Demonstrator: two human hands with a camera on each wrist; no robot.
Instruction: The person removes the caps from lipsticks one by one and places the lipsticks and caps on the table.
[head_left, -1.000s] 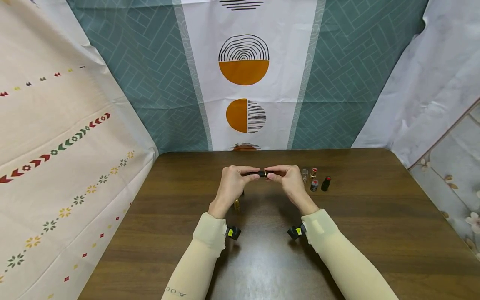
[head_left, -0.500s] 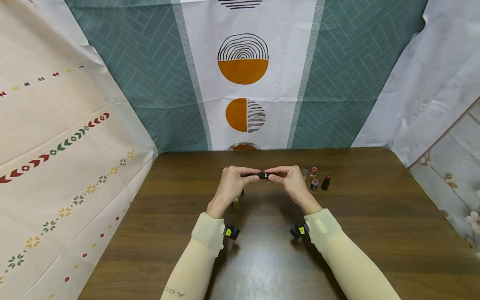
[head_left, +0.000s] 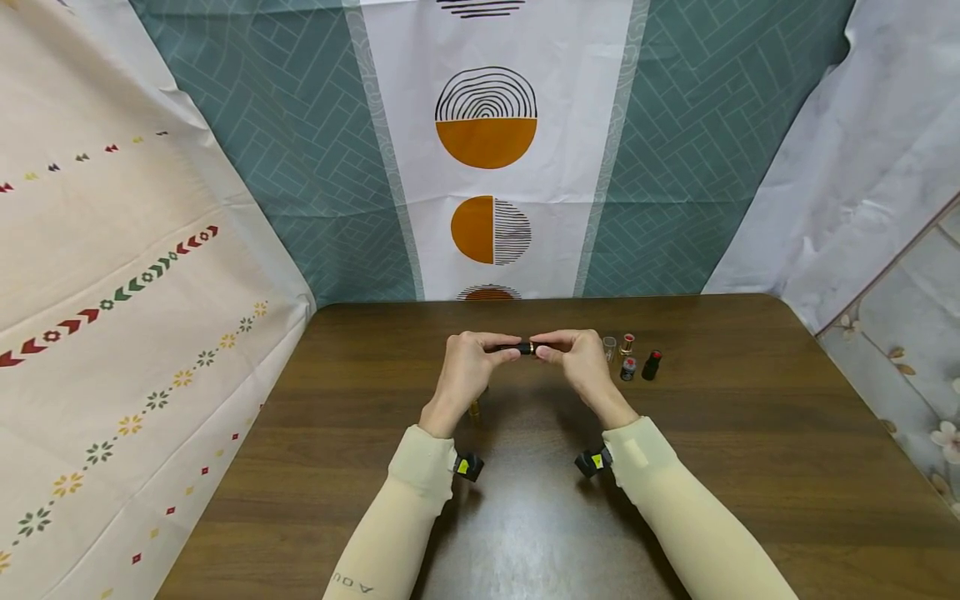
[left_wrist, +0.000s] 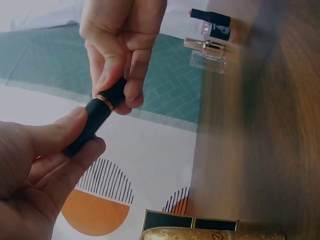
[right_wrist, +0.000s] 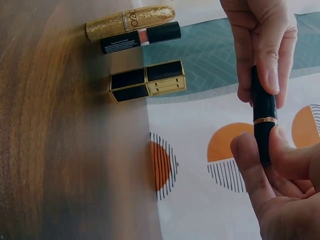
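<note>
- Above the dark wooden table (head_left: 750,433), left hand (head_left: 465,371) and right hand (head_left: 581,367) each pinch one end of the black gold-banded lipstick tube (head_left: 524,347).
- Risk: fingertip-only grip; tube may slip, drop, roll.

Black gold-banded lipstick tube (head_left: 524,347), horizontal, closed, above table.

Black lipstick (head_left: 524,347): both ends hidden inside the fingers of left hand (head_left: 463,372) and right hand (head_left: 579,365).
Gold lipstick (left_wrist: 212,234): cut off by the left wrist view's lower edge.
Small items right of the hands (head_left: 628,369): too small to identify from the head view.
Lettering on dark tube (right_wrist: 140,38): blurred.
</note>
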